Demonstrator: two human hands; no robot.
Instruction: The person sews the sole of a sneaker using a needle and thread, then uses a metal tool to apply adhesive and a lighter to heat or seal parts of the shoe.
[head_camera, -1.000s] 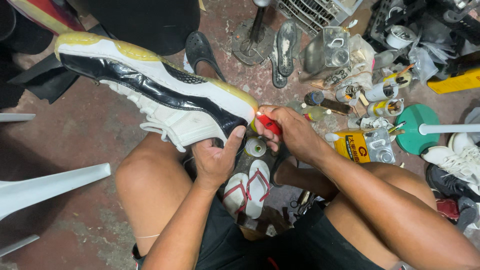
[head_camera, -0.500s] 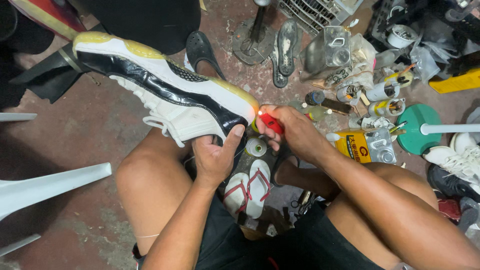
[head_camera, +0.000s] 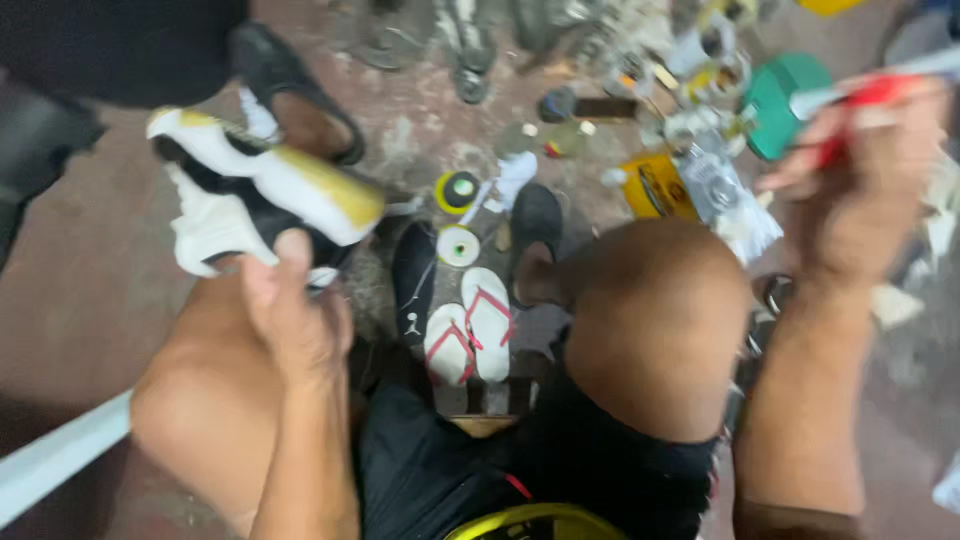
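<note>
Over the person's left knee, in the head view, the left hand (head_camera: 290, 320) has its grip closed on a white, black and yellow sneaker (head_camera: 250, 195), sole side turned up and the toe pointing toward the middle of the floor. Well apart, at the upper right, the right hand (head_camera: 865, 165) is clenched around a small red tool (head_camera: 860, 100) (too blurred to say what kind), raised above the clutter. Between the knees lies a pair of white flip-flops with red straps (head_camera: 470, 325), and just beyond them a round yellow-rimmed tin (head_camera: 458, 190) and a smaller pale disc (head_camera: 458, 245). As a judgement: the sneaker is held by one hand only and hangs over open floor, so a loosened hold could let it drop onto the tins; the raised tool, swung back blind, could strike the right knee or knock over the small containers near it. A flat yellow rectangular package (head_camera: 658, 185) lies beside the right knee, a clear wrapped packet (head_camera: 735, 195) touching it, and a round green lid (head_camera: 785, 100) sits beyond.
</note>
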